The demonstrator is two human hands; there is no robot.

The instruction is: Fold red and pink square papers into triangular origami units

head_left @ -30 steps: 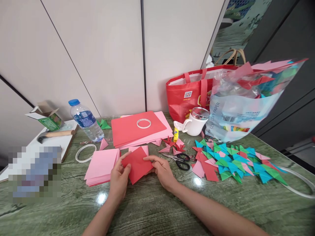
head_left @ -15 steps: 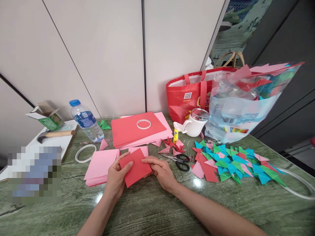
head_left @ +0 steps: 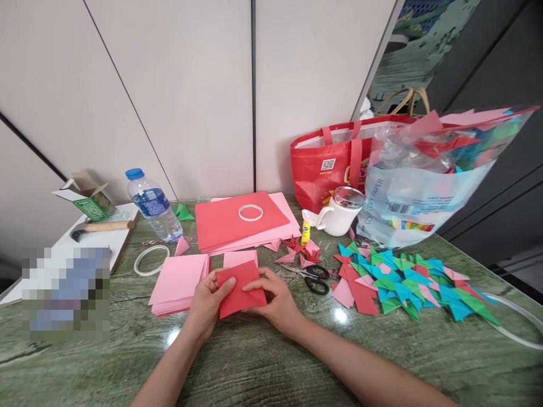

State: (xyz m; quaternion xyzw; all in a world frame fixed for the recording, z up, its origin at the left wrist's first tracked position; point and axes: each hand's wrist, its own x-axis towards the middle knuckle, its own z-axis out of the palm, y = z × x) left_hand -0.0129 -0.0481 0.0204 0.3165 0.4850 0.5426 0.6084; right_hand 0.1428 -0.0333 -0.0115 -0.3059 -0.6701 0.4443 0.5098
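A square sheet of red paper (head_left: 241, 291) is held above the table between both hands. My left hand (head_left: 207, 302) pinches its left side, thumb on top and fingers behind. On the right, my right hand (head_left: 275, 299) grips the other side, with fingertips on the upper face and the rest partly hidden beneath. Just left of the hands lies a stack of pink paper squares (head_left: 180, 281). Behind the red sheet is a second pink stack (head_left: 240, 259), partly covered. Scissors (head_left: 311, 277) with black handles lie to the right, by folded red and pink paper pieces (head_left: 296, 251).
Large red sheets (head_left: 229, 223) carry a tape roll (head_left: 250, 212). A water bottle (head_left: 155, 209), hammer (head_left: 102, 227) and another tape roll (head_left: 151, 260) stand left. Right are a mug (head_left: 343, 213), glue stick (head_left: 305, 233), plastic bag (head_left: 418, 203), red bag (head_left: 314, 175) and colourful folded papers (head_left: 407, 282).
My right hand's fingers have shifted onto the upper face of the red paper, which has turned slightly and now bends a little. The whole view has shifted slightly.
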